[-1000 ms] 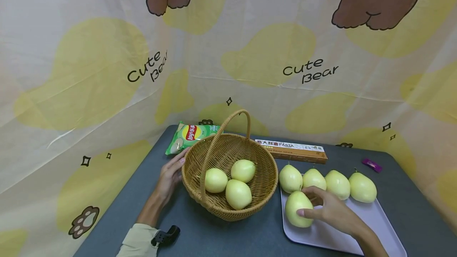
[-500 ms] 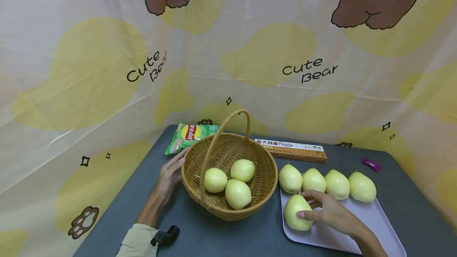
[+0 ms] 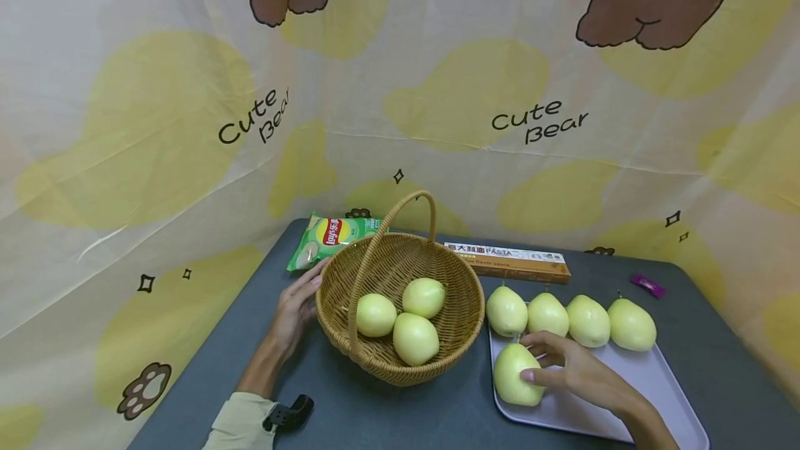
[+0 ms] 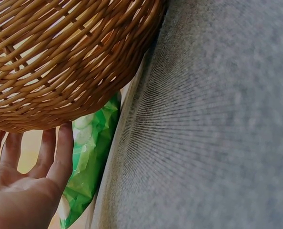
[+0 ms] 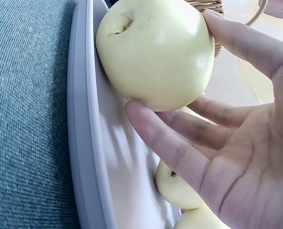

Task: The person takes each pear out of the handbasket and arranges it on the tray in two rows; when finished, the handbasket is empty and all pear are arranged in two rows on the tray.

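Observation:
My right hand (image 3: 571, 370) grips a pale yellow-green pear (image 3: 515, 375) between thumb and fingers, at the left side of the lilac tray (image 3: 631, 373). In the right wrist view this pear (image 5: 156, 52) sits close to the tray's rim (image 5: 86, 119); whether it touches the tray's floor I cannot tell. Left of the tray stands a wicker basket (image 3: 459, 297) with a tall handle and three pears (image 3: 415, 339) inside. Against its left wall lie the extended fingertips of my left hand (image 3: 300, 311), also plain in the left wrist view, where the fingers touch the basket's weave (image 4: 70, 62).
Several pears (image 3: 587, 321) line the tray's far edge. Behind the basket lie a green chip bag (image 3: 331, 235) and a long pasta box (image 3: 515, 266). A small purple packet (image 3: 648, 286) lies at the far right. Patterned cloth (image 3: 437, 89) hangs behind the dark table.
My right hand and its pear have moved slightly down and toward the near left of the tray. The left hand and the basket stay in place.

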Motion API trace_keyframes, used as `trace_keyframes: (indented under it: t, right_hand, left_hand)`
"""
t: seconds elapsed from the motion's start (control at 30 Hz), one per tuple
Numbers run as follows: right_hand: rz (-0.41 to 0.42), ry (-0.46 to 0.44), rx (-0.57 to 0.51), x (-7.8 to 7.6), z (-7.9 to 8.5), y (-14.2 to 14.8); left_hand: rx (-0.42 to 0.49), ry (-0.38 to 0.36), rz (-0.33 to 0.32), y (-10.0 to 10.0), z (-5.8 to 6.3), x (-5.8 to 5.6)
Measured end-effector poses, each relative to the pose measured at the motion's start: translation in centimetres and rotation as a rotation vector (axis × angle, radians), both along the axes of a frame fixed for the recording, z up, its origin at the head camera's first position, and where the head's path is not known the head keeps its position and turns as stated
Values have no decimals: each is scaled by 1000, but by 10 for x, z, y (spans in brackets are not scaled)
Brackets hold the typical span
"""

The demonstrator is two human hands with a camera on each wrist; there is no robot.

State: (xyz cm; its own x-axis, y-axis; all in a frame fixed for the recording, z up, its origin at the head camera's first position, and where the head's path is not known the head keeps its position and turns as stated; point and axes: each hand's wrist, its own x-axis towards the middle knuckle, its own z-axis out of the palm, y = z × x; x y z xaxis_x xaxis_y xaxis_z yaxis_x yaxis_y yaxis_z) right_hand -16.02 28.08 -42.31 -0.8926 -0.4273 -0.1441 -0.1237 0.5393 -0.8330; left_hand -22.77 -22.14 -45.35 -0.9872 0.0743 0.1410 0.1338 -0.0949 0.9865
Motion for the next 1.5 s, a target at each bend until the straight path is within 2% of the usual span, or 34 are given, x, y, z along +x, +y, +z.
trace_keyframes:
  t: [0.17,0.43,0.83,1.07,1.5]
  right_hand:
    - [5,-22,-6,2,1,1]
    - [29,-7,-27,3,1,3]
    - [127,39,-72,5,-1,9]
    - [163,28,-92,5,-2,10]
    - [157,16,-108,6,0,13]
  left_hand:
    - [4,13,-7,0,0,-1]
    - [25,7,-9,0,0,-1]
    - [26,17,-17,1,1,-1]
    - [29,15,-13,1,2,0]
    - [29,8,-16,0,0,-1]
